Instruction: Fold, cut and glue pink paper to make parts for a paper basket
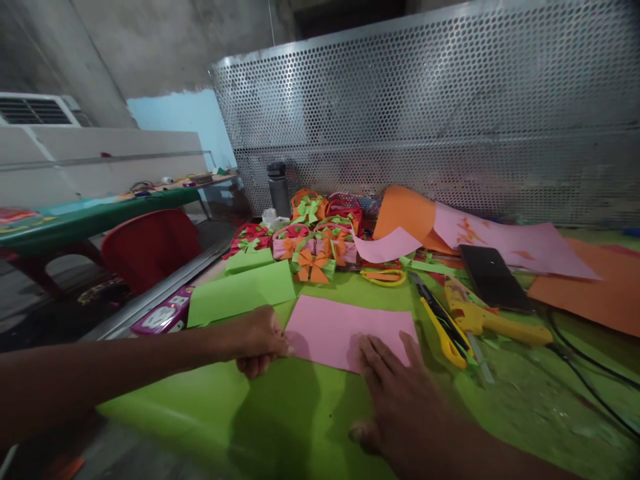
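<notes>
A pink paper sheet (340,328) lies flat on the green table (300,413) in front of me. My left hand (257,339) is curled at the sheet's left edge, its fingers pinching that edge. My right hand (400,393) lies flat with fingers stretched out, the fingertips pressing on the sheet's near right part. Beside the pink sheet, to the left, lie green paper sheets (240,293).
Several small paper baskets with bows (313,243) stand at the back. To the right lie a yellow utility knife (443,323), a yellow glue gun (480,317) with black cables, a black phone (493,277), and pink and orange sheets (500,240). A perforated metal panel (450,113) rises behind. A red chair (150,247) stands left.
</notes>
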The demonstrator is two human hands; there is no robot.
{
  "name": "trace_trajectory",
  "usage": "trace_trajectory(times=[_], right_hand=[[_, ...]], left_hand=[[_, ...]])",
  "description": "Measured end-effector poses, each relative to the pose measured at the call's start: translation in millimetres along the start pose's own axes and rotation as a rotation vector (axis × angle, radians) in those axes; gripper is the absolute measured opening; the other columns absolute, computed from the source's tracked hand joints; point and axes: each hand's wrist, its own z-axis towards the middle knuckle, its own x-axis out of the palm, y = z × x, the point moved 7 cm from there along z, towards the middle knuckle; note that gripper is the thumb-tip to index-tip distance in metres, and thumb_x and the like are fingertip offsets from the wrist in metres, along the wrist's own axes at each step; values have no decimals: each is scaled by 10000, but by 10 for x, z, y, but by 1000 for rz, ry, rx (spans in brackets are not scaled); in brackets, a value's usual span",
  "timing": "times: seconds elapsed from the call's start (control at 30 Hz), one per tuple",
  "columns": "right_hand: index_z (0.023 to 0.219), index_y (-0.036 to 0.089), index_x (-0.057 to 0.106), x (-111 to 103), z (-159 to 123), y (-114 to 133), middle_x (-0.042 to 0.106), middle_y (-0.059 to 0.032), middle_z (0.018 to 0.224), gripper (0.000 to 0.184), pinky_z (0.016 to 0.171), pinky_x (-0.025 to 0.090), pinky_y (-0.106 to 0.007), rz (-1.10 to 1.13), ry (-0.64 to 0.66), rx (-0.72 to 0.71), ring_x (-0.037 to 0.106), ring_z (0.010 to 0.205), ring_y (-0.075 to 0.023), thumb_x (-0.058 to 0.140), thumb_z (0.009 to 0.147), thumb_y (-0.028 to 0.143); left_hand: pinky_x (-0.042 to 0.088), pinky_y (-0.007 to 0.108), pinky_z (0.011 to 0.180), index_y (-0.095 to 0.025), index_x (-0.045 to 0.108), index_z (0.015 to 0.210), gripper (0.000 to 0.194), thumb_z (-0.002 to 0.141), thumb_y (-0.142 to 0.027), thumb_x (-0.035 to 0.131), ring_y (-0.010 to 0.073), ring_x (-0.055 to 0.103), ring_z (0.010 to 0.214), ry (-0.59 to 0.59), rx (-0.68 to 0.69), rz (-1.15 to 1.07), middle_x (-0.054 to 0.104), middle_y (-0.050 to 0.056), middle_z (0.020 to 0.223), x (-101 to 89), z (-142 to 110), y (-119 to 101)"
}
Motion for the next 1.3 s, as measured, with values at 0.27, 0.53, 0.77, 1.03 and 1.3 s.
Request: trace_trajectory(times=[0.27,0.53,0.77,1.03,1.3], right_hand=[[1359,14,414,7,-12,7,337,-253,1407,800,1003,189,-728,-19,-29,-28,361,1290,-412,365,865,641],[1411,58,336,-12,-32,-40,346,-207,1443,734,1059,155,-656,-22,-156,-151,323,1331,-337,377,900,582],[1178,96,630,-136,6,31,364,-192,1444,585,1101,186,-474,-50,-84,-225,221,1381,-283,306,944,524],[1366,84,430,10,63,-51,404,-169,1424,520,1084,231,-492,-133,-209,-144,332,1332,-287,298,962,384],[1236,103,560,-58,4,-286,580,-116,1284,512,1031,369,-405,-170,-432,3,520,1189,-242,336,937,453]], left_hand=[[400,212,347,-178,458,472,346,678,-423,588,146,550,369,-72,1,97,579,28,433,-228,-87,182],[462,376,865,-170,650,914,336,881,-409,417,257,637,920,-444,543,466,698,96,944,-67,-391,-637],[199,500,1118,-80,208,1462,641,967,-482,269,290,190,1393,-306,886,680,216,157,1514,520,-173,-972],[167,507,1119,-189,-97,1482,817,922,-607,325,315,185,1392,-375,1071,780,128,119,1536,631,136,-760],[137,456,1109,-192,-36,1488,831,887,-683,264,308,259,1364,-529,1149,1009,222,101,1519,703,278,-674]])
